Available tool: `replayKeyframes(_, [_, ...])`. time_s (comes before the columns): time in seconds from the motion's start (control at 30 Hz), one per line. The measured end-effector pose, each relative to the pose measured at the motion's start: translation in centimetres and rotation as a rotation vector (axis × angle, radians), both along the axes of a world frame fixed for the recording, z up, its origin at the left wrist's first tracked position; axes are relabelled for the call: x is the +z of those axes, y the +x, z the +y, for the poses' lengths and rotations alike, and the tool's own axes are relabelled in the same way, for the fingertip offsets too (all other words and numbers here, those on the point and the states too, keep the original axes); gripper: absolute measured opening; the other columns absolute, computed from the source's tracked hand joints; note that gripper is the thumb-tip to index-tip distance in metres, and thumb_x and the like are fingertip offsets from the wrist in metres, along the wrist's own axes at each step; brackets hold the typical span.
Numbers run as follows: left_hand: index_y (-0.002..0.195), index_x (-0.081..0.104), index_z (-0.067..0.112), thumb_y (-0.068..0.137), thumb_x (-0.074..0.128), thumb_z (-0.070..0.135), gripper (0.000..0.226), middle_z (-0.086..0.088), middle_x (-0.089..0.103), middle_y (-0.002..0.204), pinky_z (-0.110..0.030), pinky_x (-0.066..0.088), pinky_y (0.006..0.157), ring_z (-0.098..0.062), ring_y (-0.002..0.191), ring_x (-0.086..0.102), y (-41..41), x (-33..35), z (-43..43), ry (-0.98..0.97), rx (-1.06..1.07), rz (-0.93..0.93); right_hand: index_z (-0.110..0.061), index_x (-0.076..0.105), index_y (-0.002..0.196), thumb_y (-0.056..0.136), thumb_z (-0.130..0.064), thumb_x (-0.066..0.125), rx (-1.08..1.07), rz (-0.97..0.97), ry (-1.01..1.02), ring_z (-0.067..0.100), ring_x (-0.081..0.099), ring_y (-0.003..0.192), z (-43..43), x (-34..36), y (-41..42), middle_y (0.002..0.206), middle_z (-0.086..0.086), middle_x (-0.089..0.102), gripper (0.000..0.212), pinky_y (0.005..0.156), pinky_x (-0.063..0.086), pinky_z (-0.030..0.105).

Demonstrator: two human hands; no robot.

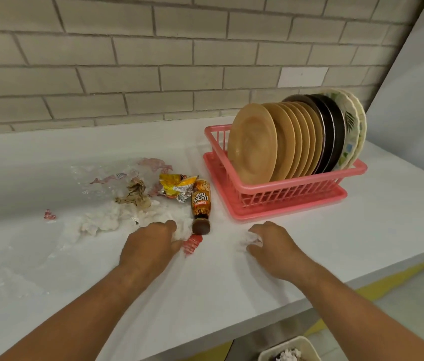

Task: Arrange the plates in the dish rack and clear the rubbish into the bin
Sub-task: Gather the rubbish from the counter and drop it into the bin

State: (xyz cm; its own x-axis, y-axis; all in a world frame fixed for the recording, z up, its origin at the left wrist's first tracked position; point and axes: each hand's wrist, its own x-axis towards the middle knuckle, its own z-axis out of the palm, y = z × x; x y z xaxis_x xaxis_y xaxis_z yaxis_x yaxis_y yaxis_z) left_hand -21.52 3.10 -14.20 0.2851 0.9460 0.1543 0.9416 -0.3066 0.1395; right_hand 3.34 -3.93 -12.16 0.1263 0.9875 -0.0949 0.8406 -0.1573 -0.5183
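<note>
One pale bin (300, 346) peeks in at the bottom edge, below the front lip of the white counter (205, 303), with white scraps inside it. Beside it, the floor (398, 295) is grey with a yellow stripe. Two bare forearms reach over the counter. The right hand (276, 250) has its fingers curled round a tissue wad (253, 239). The left hand (151, 246) lies palm down, its thumb touching a red wrapper (192, 243); its fingers bend down into the edge of a tissue heap (111, 220), and I cannot tell whether they grip it. Just past the wrapper a brown bottle (201, 204) lies on its side, cap toward the person. A yellow snack packet (177, 187), crumpled brown paper (135, 195) and clear plastic (106, 175) lie behind the heap, with a small red scrap (49, 214) apart on the left. Farther right stands the pink dish rack (283, 192), holding upright tan plates (252, 144), dark plates (333, 126) and patterned plates (352, 121). Behind runs a pale brick wall (127, 61).
</note>
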Motion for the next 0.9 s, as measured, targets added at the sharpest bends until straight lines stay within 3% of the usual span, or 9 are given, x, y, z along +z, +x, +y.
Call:
replayKeyframes(0.1, [0.105,0.058,0.023,0.097,0.039,0.041,0.027,0.003,0.064,0.098,-0.029,0.043,0.065,-0.02,0.084,0.061,-0.3,-0.5,0.3,0.037,-0.055,-0.007,-0.013,0.062,0.099,0.092,-0.007,0.044,0.024,-0.1,-0.078,0.019,0.057,0.089,0.1,-0.7,-0.9,0.102,0.004,0.057,0.02,0.077,0.05,0.029])
replayKeyframes(0.17, [0.1,0.058,0.022,0.098,0.037,0.038,0.026,0.003,0.063,0.096,-0.029,0.043,0.063,-0.019,0.081,0.06,-0.5,-0.3,0.5,0.069,-0.078,-0.039,-0.011,0.059,0.097,0.088,0.0,0.041,-0.01,-0.024,-0.086,0.02,0.062,0.083,0.1,-0.6,-1.2,0.1,0.005,0.06,0.024,0.074,0.055,0.034])
replayKeyframes(0.27, [0.096,0.056,0.022,0.098,0.039,0.037,0.023,0.002,0.064,0.092,-0.03,0.043,0.062,-0.019,0.077,0.059,-0.8,0.0,0.5,0.111,-0.097,-0.132,-0.017,0.056,0.098,0.087,0.002,0.036,-0.076,0.198,-0.029,0.009,0.059,0.061,0.2,-0.1,-1.8,0.083,0.001,0.058,0.031,0.05,0.048,0.021])
replayKeyframes(0.33, [0.105,0.054,0.024,0.096,0.041,0.04,0.022,0.001,0.067,0.092,-0.03,0.045,0.062,-0.02,0.077,0.06,-1.0,0.4,0.6,0.12,-0.075,-0.215,-0.026,0.058,0.105,0.091,0.0,0.037,-0.061,0.183,0.025,0.01,0.058,0.068,0.6,-0.1,-2.1,0.087,-0.003,0.058,0.037,0.053,0.041,0.016])
replayKeyframes(0.47, [0.126,0.044,0.029,0.094,0.041,0.047,0.037,0.001,0.068,0.1,-0.029,0.043,0.064,-0.022,0.085,0.062,-1.0,0.6,1.2,0.096,-0.052,-0.218,-0.011,0.059,0.075,0.092,-0.016,0.045,-0.068,0.168,0.119,0.017,0.053,0.076,0.9,-0.1,-2.9,0.078,-0.002,0.059,0.023,0.069,0.046,0.03])
replayKeyframes(0.63, [0.139,0.035,0.025,0.091,0.04,0.057,0.058,-0.003,0.064,0.116,-0.03,0.044,0.069,-0.024,0.099,0.061,-0.6,0.6,2.2,0.025,0.024,-0.118,-0.019,0.038,0.06,0.088,-0.057,0.051,-0.067,0.085,0.093,0.013,0.042,0.055,1.5,-0.4,-4.2,0.058,-0.006,0.044,0.05,0.051,0.033,0.028])
replayKeyframes(0.73, [0.138,0.038,0.026,0.091,0.04,0.058,0.057,-0.003,0.065,0.114,-0.029,0.043,0.068,-0.024,0.099,0.061,-0.4,0.6,2.2,0.03,0.026,-0.134,-0.028,0.059,0.088,0.089,-0.058,0.048,0.03,0.032,0.03,0.018,0.057,0.077,1.7,-1.0,-5.7,0.081,-0.004,0.06,0.032,0.064,0.045,0.031])
replayKeyframes(0.8, [0.135,0.04,0.028,0.092,0.039,0.055,0.051,-0.002,0.067,0.111,-0.029,0.042,0.067,-0.023,0.096,0.062,-0.2,0.7,2.0,0.063,0.011,-0.165,-0.037,0.055,0.12,0.087,-0.06,0.049,0.109,-0.038,0.001,0.022,0.059,0.093,1.7,-1.5,-6.9,0.103,-0.001,0.064,0.041,0.076,0.048,0.033])
replayKeyframes(0.9, [0.132,0.044,0.028,0.094,0.039,0.051,0.045,-0.002,0.068,0.107,-0.029,0.044,0.066,-0.023,0.093,0.062,-0.2,0.8,1.9,0.079,-0.001,-0.186,-0.034,0.049,0.129,0.095,-0.055,0.038,0.207,-0.267,-0.017,0.027,0.059,0.1,1.8,-2.7,-8.1,0.111,0.004,0.064,0.042,0.08,0.049,0.036])
